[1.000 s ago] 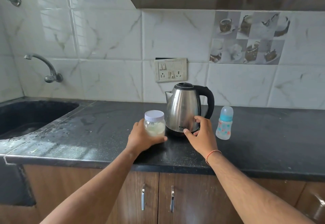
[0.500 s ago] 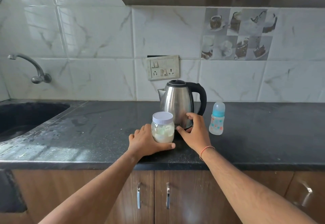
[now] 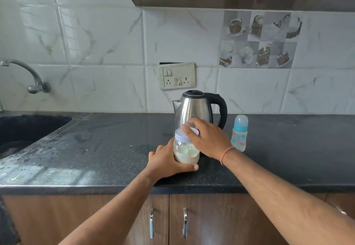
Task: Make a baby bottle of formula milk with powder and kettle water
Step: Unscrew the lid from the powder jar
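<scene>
Task is at the very start. Powder jar (image 3: 186, 149) stands on the dark counter (image 3: 96, 148), near centre, just in front of the steel kettle (image 3: 194, 108). Its white lid (image 3: 183, 135) is on and looks seated.

Left hand (image 3: 165, 163) is wrapped around the jar's lower body from the left, thumb across the near side, bracing it on the counter. Right hand (image 3: 206, 139) is draped over the lid from the right, fingers curled on top and rim. Reads as a grip for unscrewing; can't tell how tight it is, or whether the lid has turned at all.

Baby bottle (image 3: 239, 133) stands upright right of the kettle, apart from both hands, blue collar and clear cap in place. Looks empty, but the printed body makes that hard to confirm. Kettle sits with its lid closed, handle to the right, spout to the left. Water level not visible, and I can't see a cord to the wall socket (image 3: 176, 76).

Done so far: items staged, nothing more. Left, by my read: open the jar, open the bottle, dose powder, pour kettle water, recap, shake. A pale shape inside the jar may be a scoop; can't confirm.
</scene>
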{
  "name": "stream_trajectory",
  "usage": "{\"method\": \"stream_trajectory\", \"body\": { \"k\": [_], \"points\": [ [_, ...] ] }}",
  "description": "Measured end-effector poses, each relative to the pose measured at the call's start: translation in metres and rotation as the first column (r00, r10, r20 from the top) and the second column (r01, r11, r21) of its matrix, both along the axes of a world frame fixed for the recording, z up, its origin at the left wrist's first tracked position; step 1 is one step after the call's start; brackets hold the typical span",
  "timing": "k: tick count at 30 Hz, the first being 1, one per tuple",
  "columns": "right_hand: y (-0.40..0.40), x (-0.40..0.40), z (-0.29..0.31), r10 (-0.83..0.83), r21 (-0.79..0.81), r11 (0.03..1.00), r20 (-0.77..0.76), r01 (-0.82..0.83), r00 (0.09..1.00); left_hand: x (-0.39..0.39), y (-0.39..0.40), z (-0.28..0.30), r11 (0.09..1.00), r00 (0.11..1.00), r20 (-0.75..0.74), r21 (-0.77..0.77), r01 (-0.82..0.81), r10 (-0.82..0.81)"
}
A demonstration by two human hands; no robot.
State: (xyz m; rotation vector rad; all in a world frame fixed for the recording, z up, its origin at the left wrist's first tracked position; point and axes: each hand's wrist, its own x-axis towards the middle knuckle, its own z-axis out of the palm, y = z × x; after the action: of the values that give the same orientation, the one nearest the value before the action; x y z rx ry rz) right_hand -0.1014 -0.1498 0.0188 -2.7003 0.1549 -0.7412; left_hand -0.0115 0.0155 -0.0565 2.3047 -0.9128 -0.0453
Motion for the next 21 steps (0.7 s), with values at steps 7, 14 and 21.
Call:
{"method": "stream_trajectory", "body": {
  "k": [7, 14, 21],
  "points": [
    [0.008, 0.023, 0.036, -0.080, -0.372, 0.927, -0.329, -0.051, 0.941, 0.011, -0.007, -0.001, 0.998, 0.994, -0.106, -0.058, -0.014, 0.008],
    [-0.001, 0.026, 0.038, -0.022, -0.368, 0.921, -0.377, -0.128, 0.926, 0.014, -0.017, -0.001, 1.000, 0.996, -0.093, -0.005, -0.014, 0.014],
    [-0.003, 0.026, 0.041, 0.078, -0.378, 0.894, -0.394, -0.239, 0.916, 0.007, -0.012, 0.001, 0.998, 0.996, -0.078, -0.044, -0.038, 0.034]
  ]
}}
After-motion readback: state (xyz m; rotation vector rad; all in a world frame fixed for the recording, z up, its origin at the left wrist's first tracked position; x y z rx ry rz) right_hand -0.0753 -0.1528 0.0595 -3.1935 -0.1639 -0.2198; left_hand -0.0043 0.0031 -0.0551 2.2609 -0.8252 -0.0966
